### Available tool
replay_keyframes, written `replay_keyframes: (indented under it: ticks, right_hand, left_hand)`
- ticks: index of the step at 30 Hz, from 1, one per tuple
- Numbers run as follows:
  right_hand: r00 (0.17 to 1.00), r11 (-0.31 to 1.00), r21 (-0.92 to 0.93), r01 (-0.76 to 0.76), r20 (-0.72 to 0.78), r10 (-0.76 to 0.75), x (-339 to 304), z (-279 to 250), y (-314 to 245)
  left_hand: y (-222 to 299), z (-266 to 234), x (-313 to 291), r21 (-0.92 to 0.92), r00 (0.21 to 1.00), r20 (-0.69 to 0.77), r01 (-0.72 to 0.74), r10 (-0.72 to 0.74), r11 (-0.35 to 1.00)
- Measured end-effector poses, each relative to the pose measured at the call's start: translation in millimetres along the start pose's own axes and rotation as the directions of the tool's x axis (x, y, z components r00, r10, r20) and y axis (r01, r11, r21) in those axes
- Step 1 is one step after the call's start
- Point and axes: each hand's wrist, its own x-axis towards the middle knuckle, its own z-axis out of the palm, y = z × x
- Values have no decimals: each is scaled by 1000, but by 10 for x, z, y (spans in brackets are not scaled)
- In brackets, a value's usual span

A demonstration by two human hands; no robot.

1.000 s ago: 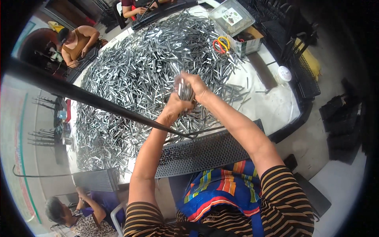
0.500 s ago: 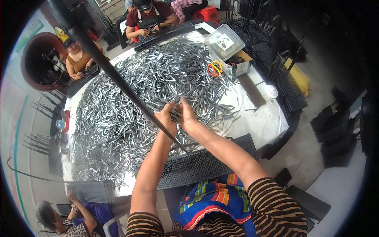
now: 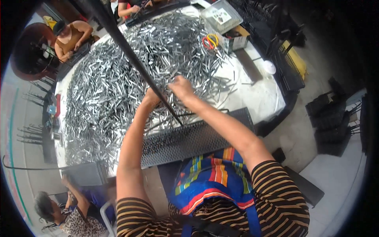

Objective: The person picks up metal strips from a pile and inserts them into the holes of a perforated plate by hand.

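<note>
A broad heap of thin grey metal-looking strips (image 3: pixel 118 91) spreads over the white-covered table. My left hand (image 3: pixel 152 98) is low over the near part of the heap, its fingers curled and partly behind a black rod (image 3: pixel 132 57); what it holds is hidden. To its right, slightly farther off, my right hand (image 3: pixel 181 87) hovers with bent fingers drawn together, a little blurred. Whatever lies in its fingers cannot be made out. Below both forearms, at the table's near edge, lies a dark perforated rack (image 3: pixel 189 138) with many small holes.
Red-and-yellow-handled scissors (image 3: pixel 210 41) lie beside a clear plastic box (image 3: pixel 221 17) at the far right. A dark flat bar (image 3: pixel 248 65) and a white round cup (image 3: pixel 269 67) are nearer. Other people work around the table, one at far left (image 3: pixel 71 37), another at near left (image 3: pixel 59 213).
My hands were together around a bundle of strips; now they are apart, the left farther left, the right raised slightly. The whole view has shifted, with the rack showing more fully.
</note>
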Motion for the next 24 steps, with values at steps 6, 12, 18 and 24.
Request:
replay_keyframes:
  ticks: [6, 12, 18, 24]
  right_hand:
    - [943, 947, -90, 307, -106, -316, -912, -809, 48]
    - [980, 989, 70, 126, 147, -136, -1940, -1087, 453]
    - [918, 980, 154, 128, 356, -175, -1975, -642, 80]
    - [692, 957, 135, 258, 665, -280, -2213, -715, 203]
  left_hand:
    - [-983, -369, -313, -727, 969, -116, 65, -216, 684]
    - [-245, 107, -1354, -986, 995, -85, -91, 42, 142]
    - [-204, 1037, -2458, -954, 992, 125, 129, -33, 272]
    - [-385, 1724, -2622, -876, 841, 483, 471, 246, 109]
